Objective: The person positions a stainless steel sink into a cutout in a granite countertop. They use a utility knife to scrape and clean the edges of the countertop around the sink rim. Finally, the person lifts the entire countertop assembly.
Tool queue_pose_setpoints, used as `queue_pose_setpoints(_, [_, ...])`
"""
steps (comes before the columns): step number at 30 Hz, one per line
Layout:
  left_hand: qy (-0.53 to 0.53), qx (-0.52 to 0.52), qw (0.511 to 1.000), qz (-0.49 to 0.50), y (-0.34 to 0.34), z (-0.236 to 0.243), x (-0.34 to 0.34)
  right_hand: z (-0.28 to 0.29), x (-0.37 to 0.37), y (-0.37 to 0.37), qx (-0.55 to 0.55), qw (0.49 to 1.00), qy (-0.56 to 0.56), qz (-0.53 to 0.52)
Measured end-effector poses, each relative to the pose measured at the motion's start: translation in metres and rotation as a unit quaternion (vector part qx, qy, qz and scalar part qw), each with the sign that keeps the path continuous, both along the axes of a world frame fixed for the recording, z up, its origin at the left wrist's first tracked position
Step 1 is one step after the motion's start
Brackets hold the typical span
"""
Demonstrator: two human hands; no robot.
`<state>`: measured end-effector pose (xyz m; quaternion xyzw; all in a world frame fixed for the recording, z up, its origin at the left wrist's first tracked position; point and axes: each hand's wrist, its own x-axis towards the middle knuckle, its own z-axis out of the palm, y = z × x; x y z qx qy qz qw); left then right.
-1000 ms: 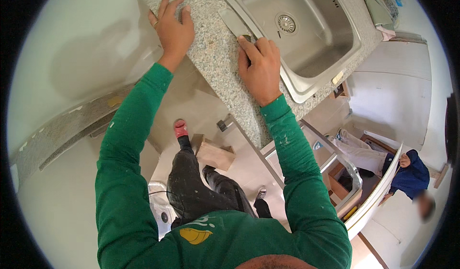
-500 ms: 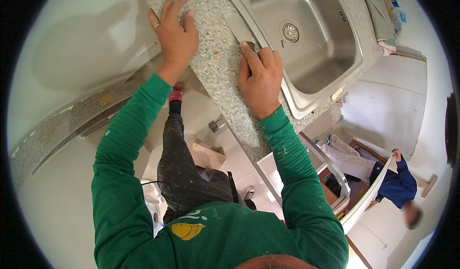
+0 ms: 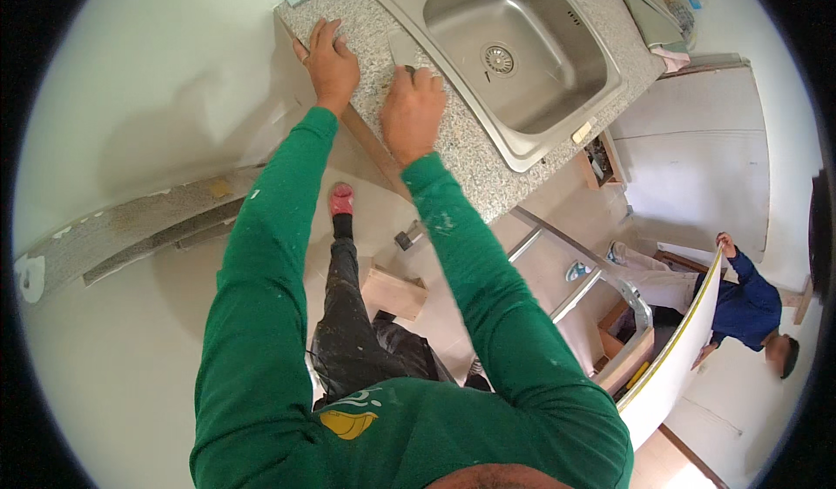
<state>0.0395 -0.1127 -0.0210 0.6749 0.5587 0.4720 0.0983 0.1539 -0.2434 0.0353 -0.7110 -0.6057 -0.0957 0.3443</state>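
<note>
While right grip (image 3: 413,113) holds it, flat blade (image 3: 401,48) juts forward.

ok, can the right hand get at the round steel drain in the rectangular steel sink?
Probably yes: only speckled stone countertop and the sink's rim lie between right hand and drain, though the hand's grip holds a flat grey blade.
</note>
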Motion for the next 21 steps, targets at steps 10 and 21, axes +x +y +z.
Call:
queue_pose_setpoints(10, [0.013, -0.012, 1.000, -0.013, 0.006, -0.004, -0.008, 0.001, 0.056, -0.019, -0.045, 0.990, -0.043, 0.129])
queue_pose_setpoints(21, [-0.010, 0.023, 0.999, -0.023, 0.001, -0.005, -0.006, 0.006, 0.092, -0.009, -0.026, 0.977, -0.050, 0.208])
